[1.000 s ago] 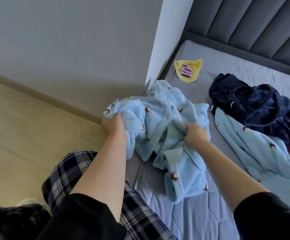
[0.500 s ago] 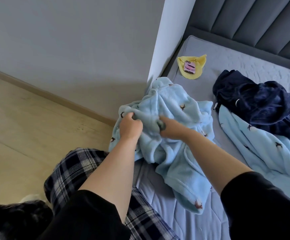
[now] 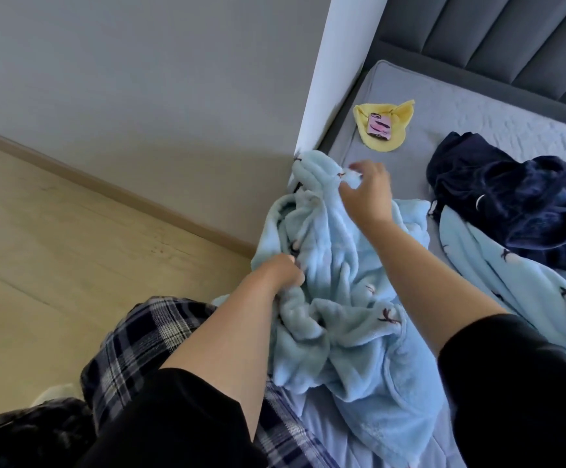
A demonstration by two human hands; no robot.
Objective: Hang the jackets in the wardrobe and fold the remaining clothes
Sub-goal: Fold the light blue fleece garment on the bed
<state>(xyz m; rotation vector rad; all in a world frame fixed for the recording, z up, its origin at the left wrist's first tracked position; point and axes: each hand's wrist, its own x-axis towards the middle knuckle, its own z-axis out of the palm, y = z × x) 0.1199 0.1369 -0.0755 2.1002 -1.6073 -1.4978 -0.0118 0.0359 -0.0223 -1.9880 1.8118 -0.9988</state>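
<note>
Head view: hands [image 3: 367, 194] bunch pale-blue fleece [image 3: 335, 298] lengthwise.

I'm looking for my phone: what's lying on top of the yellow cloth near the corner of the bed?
A small pink thing with dark markings lies on the yellow cloth, maybe a phone in a case. Whatever is under it, and under the cloth, is covered.
</note>
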